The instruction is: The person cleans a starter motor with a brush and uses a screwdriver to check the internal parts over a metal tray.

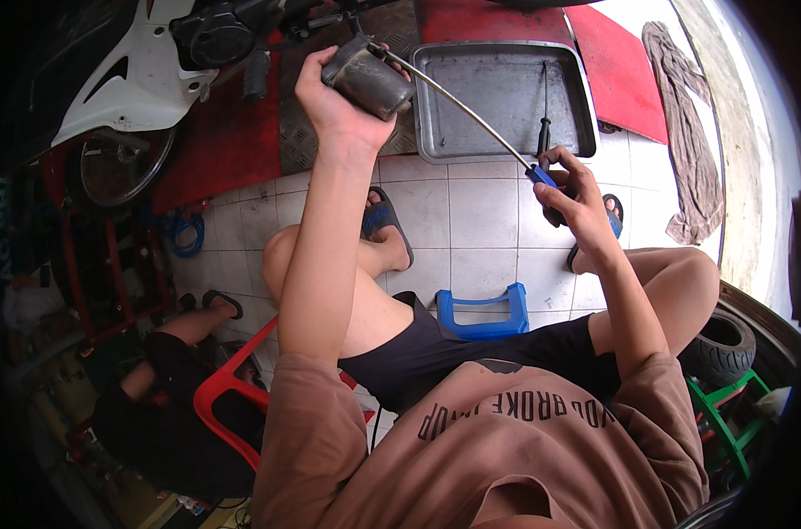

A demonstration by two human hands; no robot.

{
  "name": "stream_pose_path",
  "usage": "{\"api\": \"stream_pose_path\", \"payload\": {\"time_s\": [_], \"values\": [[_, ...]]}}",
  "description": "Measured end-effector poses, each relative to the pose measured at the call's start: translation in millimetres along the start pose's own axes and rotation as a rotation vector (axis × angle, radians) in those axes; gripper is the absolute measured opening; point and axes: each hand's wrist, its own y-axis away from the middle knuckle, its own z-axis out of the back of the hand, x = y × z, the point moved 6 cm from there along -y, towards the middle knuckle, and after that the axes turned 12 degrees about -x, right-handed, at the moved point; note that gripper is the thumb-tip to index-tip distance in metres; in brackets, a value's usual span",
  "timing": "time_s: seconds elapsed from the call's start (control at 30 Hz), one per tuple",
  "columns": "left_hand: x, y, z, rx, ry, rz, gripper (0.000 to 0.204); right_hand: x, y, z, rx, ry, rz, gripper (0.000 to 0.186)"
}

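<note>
My left hand [343,119] is closed around a dark grey cylindrical motorcycle part [369,81], its palm turned up. Whether that part is loose or still joined to the motorcycle [145,66] behind it, I cannot tell. In my right hand [575,189] is a long screwdriver [460,106], gripped by its blue and black handle. Its thin metal shaft slants up and left, and the tip ends at the far end of the cylinder, partly hidden there. Below the shaft lies a metal tray [431,150] holding a second screwdriver [544,132] with a black handle.
Red and dark metal plates [625,79] lie under and around the tray. A brown cloth [682,132] is spread at the right. A blue stool [481,317] is between my legs. To the left are a red chair [219,388] and another person [171,397]; a tire [725,344] is at right.
</note>
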Motion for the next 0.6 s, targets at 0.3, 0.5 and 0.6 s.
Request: {"api": "stream_pose_path", "payload": {"time_s": [0.3,0.5,0.6], "values": [[6,-2,-2,-0.053,-0.012,0.002,0.045,-1,1,5,-0.002,0.002,-0.048,0.027],[10,-5,0,-0.061,-0.031,0.031,0.045,0,3,8,-0.015,0.022,-0.072,0.027],[12,-5,1,-0.097,-0.046,0.056,0.043,-3,2,10,-0.027,0.04,-0.082,0.027]]}}
